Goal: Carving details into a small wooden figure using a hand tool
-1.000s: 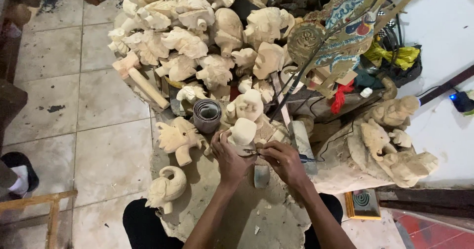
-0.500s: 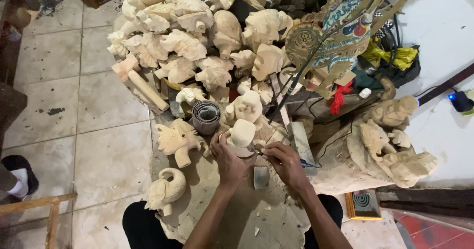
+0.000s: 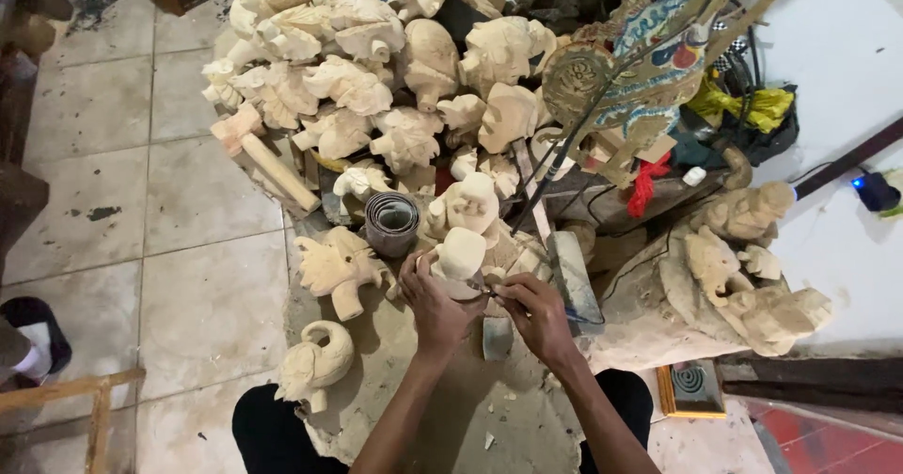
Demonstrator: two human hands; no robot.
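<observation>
head view, looking down: left hand (image 3: 435, 307) wrapped around a pale wooden carving (image 3: 460, 256) on the dusty work mat (image 3: 527, 418); right hand (image 3: 534, 309) pinched on a thin carving tool (image 3: 482, 292) touching its base; roll of sandpaper (image 3: 391, 222) just beyond, carved elephant (image 3: 337, 265) left, heap of unfinished carvings (image 3: 376, 79) behind

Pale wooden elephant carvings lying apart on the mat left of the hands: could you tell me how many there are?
2: one pale wooden elephant carving beside the sandpaper roll, another below it. More may sit hidden in the pile.
</observation>
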